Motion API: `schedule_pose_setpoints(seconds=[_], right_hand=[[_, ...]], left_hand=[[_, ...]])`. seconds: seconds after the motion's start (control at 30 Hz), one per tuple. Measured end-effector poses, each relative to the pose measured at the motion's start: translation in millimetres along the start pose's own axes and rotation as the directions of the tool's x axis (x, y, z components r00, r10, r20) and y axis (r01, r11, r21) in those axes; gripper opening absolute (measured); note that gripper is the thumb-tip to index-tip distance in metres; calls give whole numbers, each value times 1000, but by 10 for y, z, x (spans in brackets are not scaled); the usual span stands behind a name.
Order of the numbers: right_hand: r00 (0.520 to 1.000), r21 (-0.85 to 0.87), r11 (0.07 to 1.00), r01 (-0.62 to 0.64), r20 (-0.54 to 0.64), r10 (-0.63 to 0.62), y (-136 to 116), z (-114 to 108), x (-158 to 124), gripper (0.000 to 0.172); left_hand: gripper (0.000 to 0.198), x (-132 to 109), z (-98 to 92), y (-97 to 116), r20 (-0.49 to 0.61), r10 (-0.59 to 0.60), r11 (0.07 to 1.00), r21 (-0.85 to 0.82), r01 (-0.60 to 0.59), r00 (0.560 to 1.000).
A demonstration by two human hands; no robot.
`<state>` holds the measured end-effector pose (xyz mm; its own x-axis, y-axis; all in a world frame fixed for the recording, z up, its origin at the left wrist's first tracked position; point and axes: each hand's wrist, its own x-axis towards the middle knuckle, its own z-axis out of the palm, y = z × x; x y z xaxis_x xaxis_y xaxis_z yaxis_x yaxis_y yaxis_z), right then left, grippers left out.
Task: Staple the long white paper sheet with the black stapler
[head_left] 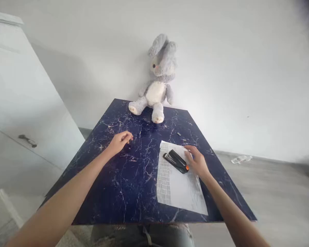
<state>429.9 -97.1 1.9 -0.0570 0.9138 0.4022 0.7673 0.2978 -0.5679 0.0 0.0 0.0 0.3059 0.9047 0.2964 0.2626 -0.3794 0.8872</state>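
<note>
A black stapler point(176, 161) with an orange end lies on a printed sheet of paper point(179, 187) on the dark blue marbled table point(123, 185). My right hand point(197, 162) rests on the paper just right of the stapler, fingers spread toward it, touching or almost touching it. My left hand point(121, 141) hovers over the bare tabletop left of centre, thumb and fingers pinched together on something too small to make out.
A grey and white plush rabbit point(157, 84) sits at the table's far edge against the white wall. Small bits point(181, 136) lie near the paper's far corner. A white cabinet point(20, 113) stands to the left. A clear scrap point(240, 159) lies on the floor at right.
</note>
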Motion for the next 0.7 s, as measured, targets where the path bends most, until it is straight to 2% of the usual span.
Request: schedule_pose_setpoints(seconds=[0.1, 0.2, 0.33, 0.43, 0.57, 0.63, 0.7], right_hand=[[985, 98, 995, 24, 171, -40, -72, 144, -18, 36], [967, 155, 988, 26, 245, -64, -235, 308, -39, 40], [943, 190, 977, 99, 296, -153, -652, 631, 14, 37], [920, 245, 954, 172, 307, -244, -1048, 986, 153, 35], [893, 285, 923, 260, 293, -342, -1533, 1508, 376, 31], [884, 290, 916, 278, 297, -362, -1690, 1700, 476, 28], [893, 283, 920, 272, 283, -351, -1719, 1769, 587, 26]], left_hand=[[30, 24, -49, 32, -99, -4, 996, -89, -5, 995], [30, 65, -91, -4, -242, -30, 963, -268, -37, 970], [25, 120, -137, -96, -382, -150, 811, -575, -108, 912], [22, 142, -175, -123, -416, -224, 700, -697, -151, 881], [22, 149, -281, -140, -450, -304, 602, -774, -197, 839], [21, 146, -369, -168, -459, -356, 555, -805, -211, 814], [19, 142, -466, -208, -466, -411, 506, -832, -228, 784]])
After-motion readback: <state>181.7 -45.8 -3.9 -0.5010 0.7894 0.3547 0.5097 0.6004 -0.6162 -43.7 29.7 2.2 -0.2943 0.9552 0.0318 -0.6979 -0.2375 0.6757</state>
